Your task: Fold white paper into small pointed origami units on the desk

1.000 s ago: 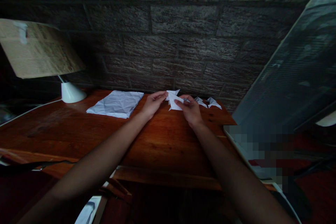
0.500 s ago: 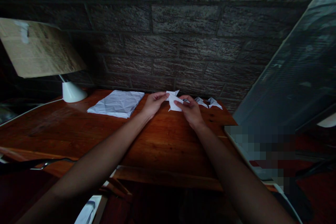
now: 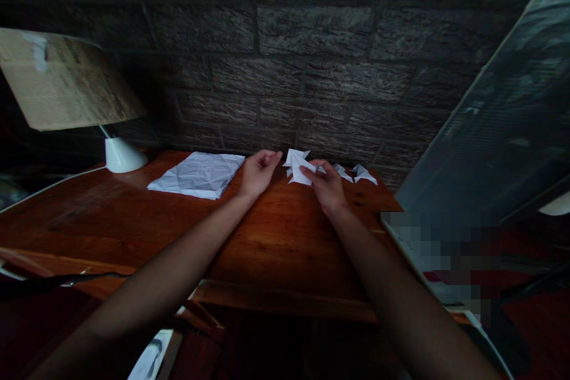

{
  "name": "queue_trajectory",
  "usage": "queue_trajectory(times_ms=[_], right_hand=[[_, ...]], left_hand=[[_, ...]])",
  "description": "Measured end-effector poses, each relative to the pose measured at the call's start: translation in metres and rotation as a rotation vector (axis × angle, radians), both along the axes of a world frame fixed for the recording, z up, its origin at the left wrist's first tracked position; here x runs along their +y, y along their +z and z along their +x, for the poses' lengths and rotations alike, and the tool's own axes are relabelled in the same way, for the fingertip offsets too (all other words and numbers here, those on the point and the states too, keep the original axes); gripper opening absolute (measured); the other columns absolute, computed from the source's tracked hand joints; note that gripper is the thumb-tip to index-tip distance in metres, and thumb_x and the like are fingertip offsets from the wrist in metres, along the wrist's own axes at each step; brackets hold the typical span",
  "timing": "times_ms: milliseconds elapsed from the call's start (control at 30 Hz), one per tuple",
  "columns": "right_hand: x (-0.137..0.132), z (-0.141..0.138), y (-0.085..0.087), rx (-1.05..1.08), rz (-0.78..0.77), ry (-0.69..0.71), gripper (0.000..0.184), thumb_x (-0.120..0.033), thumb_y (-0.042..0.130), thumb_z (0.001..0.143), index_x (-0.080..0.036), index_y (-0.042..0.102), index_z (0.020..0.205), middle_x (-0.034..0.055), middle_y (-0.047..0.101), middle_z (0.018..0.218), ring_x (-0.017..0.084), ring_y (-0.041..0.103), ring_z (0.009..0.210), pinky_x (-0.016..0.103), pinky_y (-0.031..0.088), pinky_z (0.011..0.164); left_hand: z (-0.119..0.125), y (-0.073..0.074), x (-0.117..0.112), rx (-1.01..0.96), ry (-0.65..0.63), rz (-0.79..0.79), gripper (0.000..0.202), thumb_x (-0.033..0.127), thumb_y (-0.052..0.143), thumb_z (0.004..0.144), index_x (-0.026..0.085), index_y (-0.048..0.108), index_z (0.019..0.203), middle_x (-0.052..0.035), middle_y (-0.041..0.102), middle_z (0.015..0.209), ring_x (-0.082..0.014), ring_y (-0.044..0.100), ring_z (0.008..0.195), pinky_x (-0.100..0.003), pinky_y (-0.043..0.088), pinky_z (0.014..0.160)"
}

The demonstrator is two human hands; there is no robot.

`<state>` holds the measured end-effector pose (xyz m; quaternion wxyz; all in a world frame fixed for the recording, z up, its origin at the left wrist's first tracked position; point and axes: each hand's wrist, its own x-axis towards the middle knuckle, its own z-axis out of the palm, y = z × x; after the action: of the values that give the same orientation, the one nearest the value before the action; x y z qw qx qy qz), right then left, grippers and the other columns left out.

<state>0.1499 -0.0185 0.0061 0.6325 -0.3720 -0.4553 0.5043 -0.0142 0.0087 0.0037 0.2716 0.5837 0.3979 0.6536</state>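
A white folded-paper origami piece with pointed corners is pinched in my right hand, the thumb lying on its front face. My left hand is just left of the piece and apart from it. Its fingers are curled in with the thumb against them, and nothing shows between them. Behind and right of my right hand, more folded white paper pieces stand on the wooden table. A stack of creased white sheets lies left of my left hand.
At the table's left stands a lamp with a white base and a brown paper-like shade. A dark brick wall rises behind the table. On the right edge lies a flat panel-like object, partly blurred out.
My left hand has let go of the folded paper and moved slightly left. The piece has turned a little and stays in my right hand.
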Motion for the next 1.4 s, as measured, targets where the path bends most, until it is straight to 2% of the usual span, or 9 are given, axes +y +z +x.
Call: queue_trajectory(times_ms=[100,233,367,500,633,800,1000,1233,1400], right_hand=[[0.000,0.001,0.001,0.000,0.004,-0.028,0.036,-0.036,0.085,0.057,-0.026,0.060,0.081,-0.0041,0.067,0.070,0.014,0.057,0.059,0.026,0.043,0.052],[-0.001,0.000,0.000,-0.009,0.009,-0.024,0.037,-0.038,0.084,0.058,-0.026,0.060,0.083,-0.0039,0.068,0.071,0.015,0.059,0.062,0.027,0.044,0.054],[0.000,-0.002,-0.003,-0.018,0.021,-0.012,0.038,-0.039,0.084,0.058,-0.027,0.060,0.084,-0.0038,0.068,0.072,0.016,0.060,0.062,0.028,0.045,0.055],[0.002,-0.001,-0.005,-0.027,0.031,-0.014,0.037,-0.039,0.084,0.059,-0.027,0.060,0.084,-0.0039,0.068,0.072,0.015,0.059,0.061,0.028,0.044,0.055],[0.003,0.000,-0.005,-0.069,0.042,-0.037,0.037,-0.044,0.082,0.060,-0.027,0.061,0.085,-0.0033,0.067,0.072,0.015,0.057,0.061,0.027,0.043,0.054],[0.004,0.001,-0.006,-0.162,0.122,-0.145,0.033,-0.044,0.082,0.062,-0.025,0.067,0.084,-0.0019,0.069,0.083,0.014,0.057,0.066,0.027,0.046,0.059],[0.007,0.002,-0.010,-0.189,0.149,-0.093,0.034,-0.045,0.080,0.066,-0.025,0.075,0.093,-0.0018,0.072,0.082,0.016,0.062,0.071,0.033,0.051,0.073],[0.007,0.002,-0.008,-0.185,0.211,-0.078,0.033,-0.042,0.083,0.063,-0.026,0.073,0.091,-0.0002,0.075,0.094,0.019,0.066,0.087,0.036,0.052,0.084],[0.003,0.001,-0.006,-0.174,0.197,-0.067,0.033,-0.040,0.082,0.066,-0.026,0.068,0.092,-0.0004,0.074,0.088,0.017,0.066,0.076,0.033,0.053,0.075]], left_hand=[[0.004,0.001,-0.005,-0.011,-0.142,-0.118,0.036,0.052,0.070,0.077,0.017,0.069,0.070,-0.0003,0.064,0.062,-0.0102,0.046,0.052,-0.025,0.033,0.053],[0.013,0.005,-0.013,-0.183,-0.243,-0.216,0.034,0.048,0.077,0.072,0.018,0.068,0.086,-0.0029,0.072,0.076,-0.0076,0.046,0.048,-0.024,0.032,0.049],[0.016,0.007,-0.016,-0.322,-0.298,-0.345,0.040,0.049,0.082,0.066,0.017,0.061,0.075,-0.0041,0.071,0.078,-0.0064,0.051,0.051,-0.021,0.034,0.049],[0.016,0.005,-0.016,-0.384,-0.419,-0.453,0.043,0.050,0.085,0.060,0.015,0.065,0.071,-0.0023,0.066,0.072,-0.0059,0.052,0.056,-0.019,0.039,0.053],[0.015,0.003,-0.015,-0.418,-0.436,-0.448,0.037,0.042,0.087,0.060,0.015,0.071,0.079,-0.0004,0.066,0.073,-0.0046,0.051,0.057,-0.019,0.040,0.056],[0.016,0.001,-0.014,-0.481,-0.439,-0.470,0.039,0.038,0.090,0.057,0.016,0.073,0.084,-0.0003,0.067,0.074,-0.0049,0.054,0.058,-0.018,0.041,0.054],[0.014,0.002,-0.013,-0.510,-0.550,-0.533,0.039,0.036,0.092,0.054,0.015,0.073,0.081,0.0024,0.060,0.066,-0.0021,0.049,0.053,-0.014,0.036,0.048],[0.008,0.006,-0.013,-0.336,-0.516,-0.460,0.037,0.044,0.089,0.057,0.016,0.072,0.075,0.0019,0.055,0.061,-0.0053,0.044,0.054,-0.018,0.031,0.047],[0.011,0.011,-0.016,-0.174,-0.439,-0.280,0.040,0.053,0.085,0.060,0.015,0.070,0.067,0.0036,0.048,0.052,-0.0070,0.037,0.051,-0.023,0.028,0.050]])
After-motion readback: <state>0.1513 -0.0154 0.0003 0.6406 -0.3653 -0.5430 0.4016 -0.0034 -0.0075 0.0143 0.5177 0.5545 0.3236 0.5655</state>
